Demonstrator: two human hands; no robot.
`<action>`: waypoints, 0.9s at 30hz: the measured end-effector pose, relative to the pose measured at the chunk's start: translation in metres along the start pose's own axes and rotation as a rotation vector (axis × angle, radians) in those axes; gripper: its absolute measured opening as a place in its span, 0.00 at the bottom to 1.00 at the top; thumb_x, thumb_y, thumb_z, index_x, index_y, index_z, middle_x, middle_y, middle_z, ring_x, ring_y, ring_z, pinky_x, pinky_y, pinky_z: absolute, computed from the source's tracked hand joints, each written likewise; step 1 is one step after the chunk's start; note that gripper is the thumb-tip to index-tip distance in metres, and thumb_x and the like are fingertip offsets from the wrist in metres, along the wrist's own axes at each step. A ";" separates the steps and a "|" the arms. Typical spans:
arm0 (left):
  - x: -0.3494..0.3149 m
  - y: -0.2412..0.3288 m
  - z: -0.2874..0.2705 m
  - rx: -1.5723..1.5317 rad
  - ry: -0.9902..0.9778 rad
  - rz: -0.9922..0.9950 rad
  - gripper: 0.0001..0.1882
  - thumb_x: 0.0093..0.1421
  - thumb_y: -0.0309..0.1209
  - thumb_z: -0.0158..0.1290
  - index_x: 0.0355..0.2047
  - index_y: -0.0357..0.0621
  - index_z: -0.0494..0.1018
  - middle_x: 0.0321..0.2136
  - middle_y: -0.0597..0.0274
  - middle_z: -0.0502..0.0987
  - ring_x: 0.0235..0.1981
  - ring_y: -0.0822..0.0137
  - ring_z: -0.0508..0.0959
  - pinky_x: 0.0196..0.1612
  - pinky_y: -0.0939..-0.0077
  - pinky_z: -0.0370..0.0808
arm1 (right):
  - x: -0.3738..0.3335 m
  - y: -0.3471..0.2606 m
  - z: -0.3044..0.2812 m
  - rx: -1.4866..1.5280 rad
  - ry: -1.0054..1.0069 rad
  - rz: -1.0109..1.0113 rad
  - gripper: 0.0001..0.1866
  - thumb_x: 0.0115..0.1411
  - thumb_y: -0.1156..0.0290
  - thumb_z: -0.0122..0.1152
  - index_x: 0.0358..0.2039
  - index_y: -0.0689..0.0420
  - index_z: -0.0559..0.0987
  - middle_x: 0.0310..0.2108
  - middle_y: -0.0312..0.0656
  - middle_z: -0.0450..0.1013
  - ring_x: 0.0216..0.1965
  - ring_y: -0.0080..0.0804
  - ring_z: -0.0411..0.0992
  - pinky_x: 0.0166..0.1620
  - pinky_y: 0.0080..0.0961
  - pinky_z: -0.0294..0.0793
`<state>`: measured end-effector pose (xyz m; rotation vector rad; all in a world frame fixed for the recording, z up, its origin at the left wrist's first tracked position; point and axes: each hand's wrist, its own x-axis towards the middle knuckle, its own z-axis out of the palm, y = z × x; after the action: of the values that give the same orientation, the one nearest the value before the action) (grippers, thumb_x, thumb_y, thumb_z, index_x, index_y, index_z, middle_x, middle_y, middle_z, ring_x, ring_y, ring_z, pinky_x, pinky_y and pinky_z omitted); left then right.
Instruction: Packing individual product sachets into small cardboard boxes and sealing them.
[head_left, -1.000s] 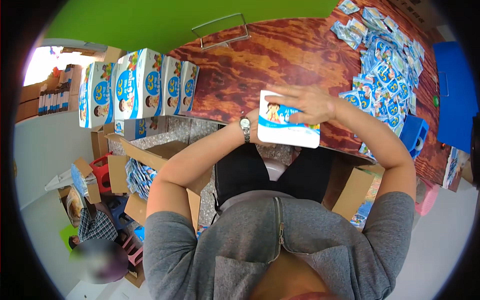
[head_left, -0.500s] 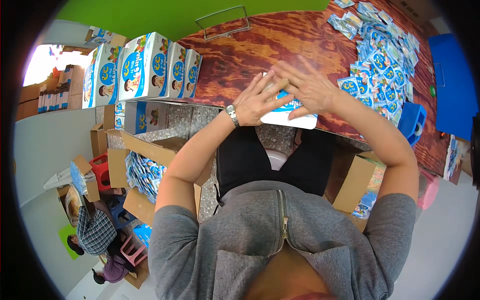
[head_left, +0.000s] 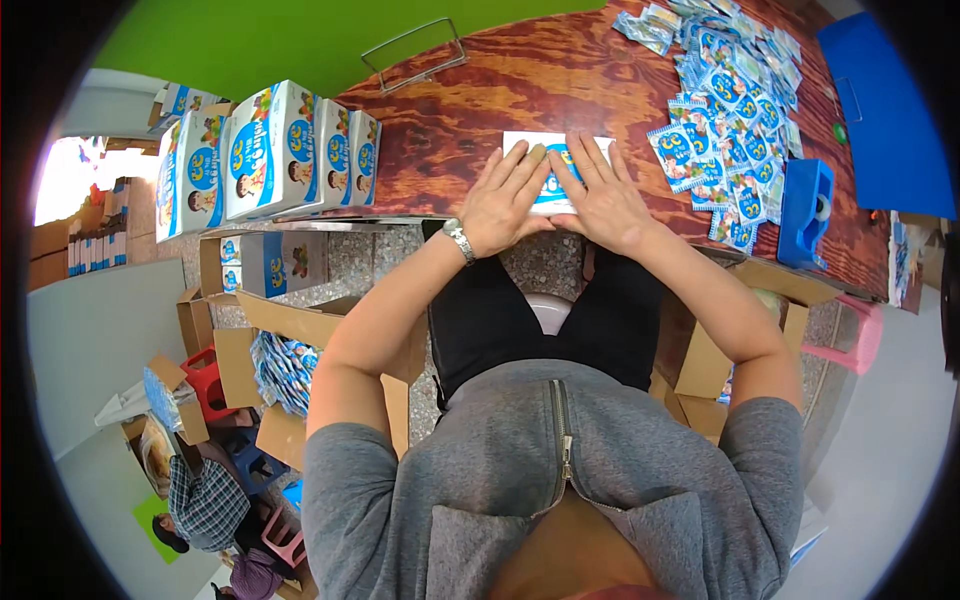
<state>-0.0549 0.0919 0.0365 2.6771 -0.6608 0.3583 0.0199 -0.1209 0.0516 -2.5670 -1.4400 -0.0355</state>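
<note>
A small flat white-and-blue carton (head_left: pixel 547 204) lies at the near edge of the wooden table (head_left: pixel 450 140). Both palms press down on its top. My left hand (head_left: pixel 503 203), with a watch on the wrist, covers the carton's left part, its fingers stretched out flat. On the right part rests my right hand (head_left: pixel 605 200), fingers spread and its thumb close to the left thumb. Much of the carton's face is hidden under the hands. A heap of blue-and-white sachets (head_left: pixel 730 120) lies to the right of it.
Several filled white-and-blue cartons (head_left: pixel 255 160) stand at the table's left end. A blue tape dispenser (head_left: pixel 800 205) is at the right. A wire stand (head_left: pixel 420 55) sits at the back. Below left is an open cardboard box (head_left: pixel 285 370) of sachets. Two people sit at lower left.
The right hand has come off the left hand's fingers and now lies flat beside it. The carton has shifted from a slant to nearly straight. The view has turned slightly.
</note>
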 end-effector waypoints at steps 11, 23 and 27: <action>-0.001 -0.023 -0.011 0.046 -0.018 0.228 0.35 0.56 0.38 0.61 0.62 0.42 0.65 0.64 0.53 0.64 0.66 0.47 0.61 0.65 0.48 0.63 | -0.005 0.038 -0.015 0.057 -0.094 -0.354 0.39 0.59 0.59 0.64 0.68 0.53 0.60 0.71 0.47 0.51 0.73 0.43 0.47 0.70 0.51 0.50; 0.000 -0.027 -0.012 -0.095 0.017 0.203 0.32 0.58 0.36 0.60 0.61 0.45 0.66 0.63 0.51 0.65 0.66 0.46 0.61 0.64 0.48 0.64 | 0.000 0.042 -0.029 0.100 -0.162 -0.354 0.37 0.61 0.62 0.62 0.69 0.46 0.59 0.70 0.45 0.54 0.71 0.43 0.50 0.69 0.49 0.54; 0.001 -0.024 -0.010 -0.084 0.022 0.192 0.31 0.58 0.35 0.60 0.61 0.44 0.67 0.62 0.51 0.66 0.66 0.45 0.62 0.64 0.47 0.64 | -0.001 0.040 -0.025 0.061 -0.117 -0.334 0.37 0.61 0.62 0.62 0.69 0.46 0.59 0.69 0.46 0.56 0.71 0.44 0.51 0.69 0.49 0.56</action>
<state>-0.0441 0.1158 0.0393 2.5339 -0.9089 0.4006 0.0556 -0.1465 0.0691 -2.2871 -1.8674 0.1104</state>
